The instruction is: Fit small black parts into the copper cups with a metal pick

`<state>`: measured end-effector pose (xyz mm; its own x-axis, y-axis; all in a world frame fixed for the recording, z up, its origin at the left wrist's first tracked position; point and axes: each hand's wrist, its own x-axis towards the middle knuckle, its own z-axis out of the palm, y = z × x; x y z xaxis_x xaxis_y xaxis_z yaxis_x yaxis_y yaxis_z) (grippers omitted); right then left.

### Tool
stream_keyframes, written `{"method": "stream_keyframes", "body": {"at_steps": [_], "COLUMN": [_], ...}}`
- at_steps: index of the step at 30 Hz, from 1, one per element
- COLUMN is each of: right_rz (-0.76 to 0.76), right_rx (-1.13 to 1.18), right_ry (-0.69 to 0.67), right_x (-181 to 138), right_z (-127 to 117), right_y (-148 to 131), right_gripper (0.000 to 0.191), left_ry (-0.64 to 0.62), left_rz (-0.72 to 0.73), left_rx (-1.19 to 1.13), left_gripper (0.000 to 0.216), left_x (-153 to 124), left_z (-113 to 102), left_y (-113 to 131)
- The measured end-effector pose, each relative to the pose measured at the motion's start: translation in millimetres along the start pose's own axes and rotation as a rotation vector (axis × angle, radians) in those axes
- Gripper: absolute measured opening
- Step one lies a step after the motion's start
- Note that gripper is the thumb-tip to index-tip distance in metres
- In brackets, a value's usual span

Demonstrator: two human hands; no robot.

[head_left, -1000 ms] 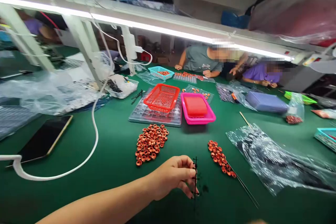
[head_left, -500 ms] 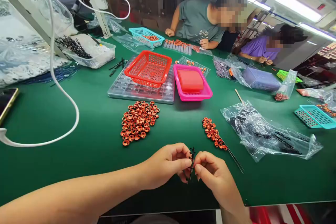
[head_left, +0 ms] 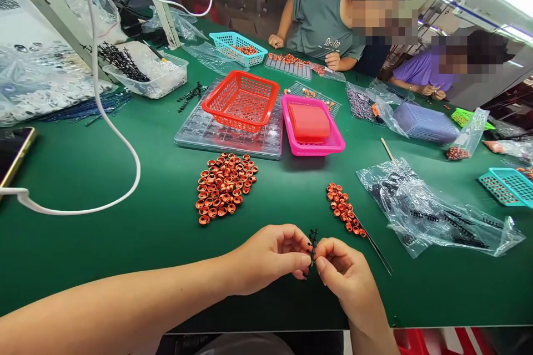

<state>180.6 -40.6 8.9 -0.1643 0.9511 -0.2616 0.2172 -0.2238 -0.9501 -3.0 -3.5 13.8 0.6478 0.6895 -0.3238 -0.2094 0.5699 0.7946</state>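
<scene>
Between my hands, near the table's front edge, a small black branched plastic sprue (head_left: 313, 241) stands roughly upright. My left hand (head_left: 277, 258) pinches it between thumb and fingers from the left. From the right, my right hand (head_left: 343, 269) has thumb and forefinger closed against its edge; any small piece between those fingertips is hidden. Ahead of my right hand lies a small cluster of shiny copper-coloured cups (head_left: 342, 208), with metal tweezers (head_left: 377, 249) beside it. A larger pile of copper-coloured cups (head_left: 225, 186) lies beyond my left forearm.
A red basket (head_left: 212, 104) stands on stacked clear trays (head_left: 187, 138). Beside it is a pink basket (head_left: 316, 148) holding a red block. Clear bags of black sprues (head_left: 433, 216) lie right. A white cable (head_left: 133, 155) loops at left. Two people (head_left: 320, 16) sit across the table.
The view has shifted slightly, moving the table things in the picture. My right fingertips have closed in against the sprue, while my left hand keeps its pinch.
</scene>
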Motion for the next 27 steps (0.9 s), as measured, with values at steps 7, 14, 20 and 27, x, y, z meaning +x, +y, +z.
{"method": "stream_keyframes", "body": {"at_steps": [7,14,20,27], "right_rz": [-0.054,-0.407,-0.44,-0.369], "right_rx": [-0.107,-0.488,-0.604,-0.608], "right_ry": [0.071,0.254,0.308,0.342], "right_x": [-2,-2,-2,-1], "right_z": [6,20,17,17], "right_y": [1,5,6,0], "right_gripper": [0.011,0.009,0.01,0.008], "left_ry": [0.057,0.16,0.186,0.177], "left_rz": [-0.021,-0.001,0.001,0.017], "left_rx": [0.004,0.067,0.132,0.145], "left_gripper": [0.02,0.017,0.012,0.008], "left_x": [1,-1,0,0], "left_z": [-1,0,0,0], "left_y": [-4,-8,-8,-4]}}
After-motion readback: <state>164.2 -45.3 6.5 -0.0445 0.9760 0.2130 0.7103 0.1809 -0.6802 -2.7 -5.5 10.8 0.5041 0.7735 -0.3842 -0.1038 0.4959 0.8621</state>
